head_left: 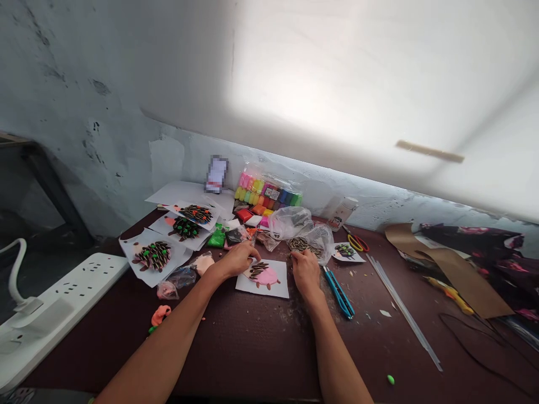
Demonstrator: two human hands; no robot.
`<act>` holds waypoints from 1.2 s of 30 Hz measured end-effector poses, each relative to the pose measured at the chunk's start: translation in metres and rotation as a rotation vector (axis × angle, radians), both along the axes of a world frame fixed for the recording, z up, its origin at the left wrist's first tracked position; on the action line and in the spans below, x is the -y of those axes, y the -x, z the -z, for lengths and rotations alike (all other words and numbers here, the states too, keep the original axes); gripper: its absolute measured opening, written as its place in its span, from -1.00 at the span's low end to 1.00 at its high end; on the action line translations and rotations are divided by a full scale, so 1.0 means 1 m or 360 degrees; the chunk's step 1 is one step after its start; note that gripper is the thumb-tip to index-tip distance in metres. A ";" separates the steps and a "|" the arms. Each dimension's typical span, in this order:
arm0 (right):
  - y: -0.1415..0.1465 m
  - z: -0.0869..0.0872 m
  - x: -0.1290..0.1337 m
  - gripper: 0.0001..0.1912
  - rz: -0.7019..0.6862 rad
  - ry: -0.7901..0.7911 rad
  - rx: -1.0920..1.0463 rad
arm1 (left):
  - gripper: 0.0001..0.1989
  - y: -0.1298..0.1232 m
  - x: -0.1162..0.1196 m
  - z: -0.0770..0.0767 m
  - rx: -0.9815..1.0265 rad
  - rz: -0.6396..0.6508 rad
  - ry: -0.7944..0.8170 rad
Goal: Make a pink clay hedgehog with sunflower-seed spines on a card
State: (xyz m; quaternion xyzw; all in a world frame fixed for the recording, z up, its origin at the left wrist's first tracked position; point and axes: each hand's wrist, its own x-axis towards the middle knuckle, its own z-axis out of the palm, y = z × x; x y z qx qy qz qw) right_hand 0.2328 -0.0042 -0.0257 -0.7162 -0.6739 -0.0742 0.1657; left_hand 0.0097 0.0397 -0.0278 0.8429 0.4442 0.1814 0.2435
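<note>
A white card [275, 290] lies on the table in front of me, with a pink clay hedgehog body [268, 275] on it and dark striped seeds [257, 270] stuck along its upper left part. My left hand [238, 261] is closed at the card's upper left corner, fingers curled and touching it. Just right of the card, my right hand [306, 272] has its fingertips pinched together beside a clear bag [324, 242] of striped sunflower seeds [302, 244]. Whatever sits between those fingertips is too small to make out.
Finished hedgehog cards [154, 255] lie at the left, near a white power strip [71, 303]. Coloured clay packs [269, 193] lean at the wall. A blue cutter [339, 294], scissors [357, 242], clear glue sticks [404, 311] and a yellow glue gun [450, 294] lie right.
</note>
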 end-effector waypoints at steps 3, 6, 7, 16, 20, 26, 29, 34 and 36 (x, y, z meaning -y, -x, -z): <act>0.000 0.001 -0.004 -0.71 0.0001 0.0068 0.0026 | -0.61 0.000 0.000 -0.001 -0.0019 -0.0017 0.0003; 0.000 0.000 -0.005 -0.72 -0.0019 0.0099 0.0086 | -0.61 0.000 0.000 0.000 -0.0007 -0.0019 -0.0014; 0.000 -0.001 -0.005 -0.73 -0.0031 0.0091 0.0099 | -0.62 0.000 -0.001 0.001 -0.0001 -0.0019 -0.0026; 0.007 -0.005 -0.009 -0.83 -0.0060 -0.0004 0.0101 | -0.63 -0.001 0.000 0.000 -0.0011 -0.0031 -0.0027; 0.011 -0.008 -0.002 -0.78 -0.0123 -0.0176 -0.0243 | -0.63 0.000 0.000 0.001 0.0012 -0.0036 -0.0040; 0.018 -0.007 0.009 -0.76 -0.0396 -0.0066 -0.0867 | -0.65 0.000 0.000 0.001 -0.0011 -0.0030 -0.0039; 0.022 -0.008 0.011 -0.80 -0.0448 0.0069 -0.1075 | -0.65 0.000 -0.001 0.002 -0.0003 -0.0030 -0.0039; 0.028 -0.016 0.016 -0.89 -0.0573 0.0151 -0.0966 | -0.64 0.001 -0.001 0.004 0.0019 -0.0025 -0.0042; 0.029 -0.018 0.018 -0.89 -0.0610 0.0156 -0.0878 | -0.64 0.001 -0.001 0.003 0.0013 -0.0019 -0.0036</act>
